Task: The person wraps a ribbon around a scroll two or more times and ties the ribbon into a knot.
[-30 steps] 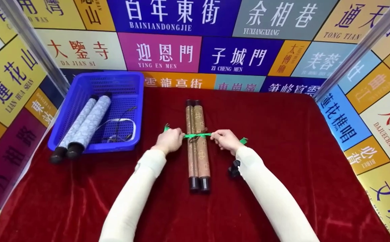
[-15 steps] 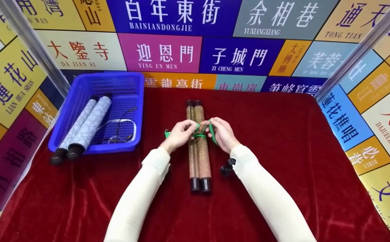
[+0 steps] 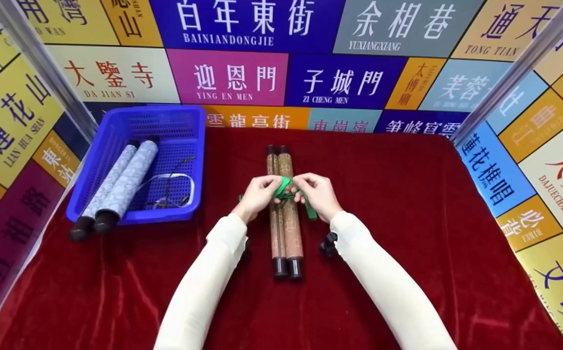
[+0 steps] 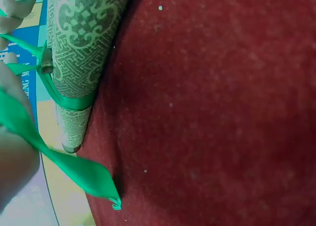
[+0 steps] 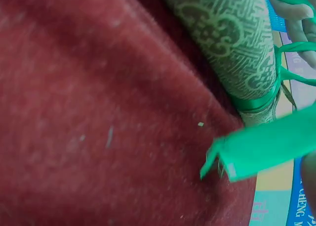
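Pinching green ribbon (image 3: 285,183) between curled fingers, left hand (image 3: 261,191) and right hand (image 3: 318,192) hover over two side-by-side brocade scrolls (image 3: 290,226) on the red-draped table (image 3: 383,194); the ribbon circles both, presumably holding them together.

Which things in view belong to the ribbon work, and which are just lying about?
In use:
green ribbon, held by left hand and right hand
brown rolls, ringed by it

Lying about:
blue basket
pale blue rolls
white strap
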The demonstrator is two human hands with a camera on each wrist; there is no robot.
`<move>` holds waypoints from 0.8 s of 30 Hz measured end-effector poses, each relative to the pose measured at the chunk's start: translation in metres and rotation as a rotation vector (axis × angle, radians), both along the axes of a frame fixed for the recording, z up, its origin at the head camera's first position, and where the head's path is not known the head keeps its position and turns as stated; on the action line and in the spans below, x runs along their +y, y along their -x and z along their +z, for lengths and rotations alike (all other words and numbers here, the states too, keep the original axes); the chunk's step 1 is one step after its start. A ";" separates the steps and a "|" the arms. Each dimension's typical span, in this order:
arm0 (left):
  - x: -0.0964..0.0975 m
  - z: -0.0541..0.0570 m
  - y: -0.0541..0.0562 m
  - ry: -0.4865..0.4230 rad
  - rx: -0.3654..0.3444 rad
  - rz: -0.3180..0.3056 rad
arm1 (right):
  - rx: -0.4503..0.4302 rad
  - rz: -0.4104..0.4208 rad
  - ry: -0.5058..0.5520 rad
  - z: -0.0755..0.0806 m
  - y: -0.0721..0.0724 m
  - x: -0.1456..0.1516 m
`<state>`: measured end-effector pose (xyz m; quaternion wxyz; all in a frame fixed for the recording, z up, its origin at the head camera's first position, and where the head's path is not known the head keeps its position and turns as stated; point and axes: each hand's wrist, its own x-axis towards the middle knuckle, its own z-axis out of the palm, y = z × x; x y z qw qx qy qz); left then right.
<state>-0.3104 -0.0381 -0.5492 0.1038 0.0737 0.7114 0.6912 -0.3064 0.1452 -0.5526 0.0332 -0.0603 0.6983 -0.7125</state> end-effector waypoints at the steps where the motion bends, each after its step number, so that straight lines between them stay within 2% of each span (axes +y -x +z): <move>1: 0.000 0.000 0.000 -0.016 -0.011 -0.020 | 0.005 0.023 0.003 0.000 -0.001 0.001; 4: 0.001 -0.001 0.000 -0.037 -0.018 -0.072 | 0.031 0.087 -0.001 -0.001 -0.002 0.002; 6: 0.002 -0.001 0.000 -0.024 0.001 -0.078 | 0.044 0.120 -0.004 -0.002 -0.003 0.002; 11: 0.003 -0.002 -0.001 0.115 0.107 -0.003 | 0.048 0.174 -0.014 -0.004 -0.003 0.001; 15: 0.004 -0.004 -0.002 0.218 0.205 0.017 | -0.025 0.198 0.006 -0.007 -0.003 0.000; 21: 0.005 -0.007 -0.002 0.330 0.371 -0.101 | -0.174 0.174 0.012 -0.005 -0.004 -0.001; 23: 0.004 -0.008 -0.001 0.355 0.396 -0.110 | -0.197 0.154 0.007 -0.003 -0.003 0.000; 24: 0.004 -0.008 -0.002 0.339 0.384 -0.106 | -0.204 0.141 0.011 -0.003 -0.003 0.000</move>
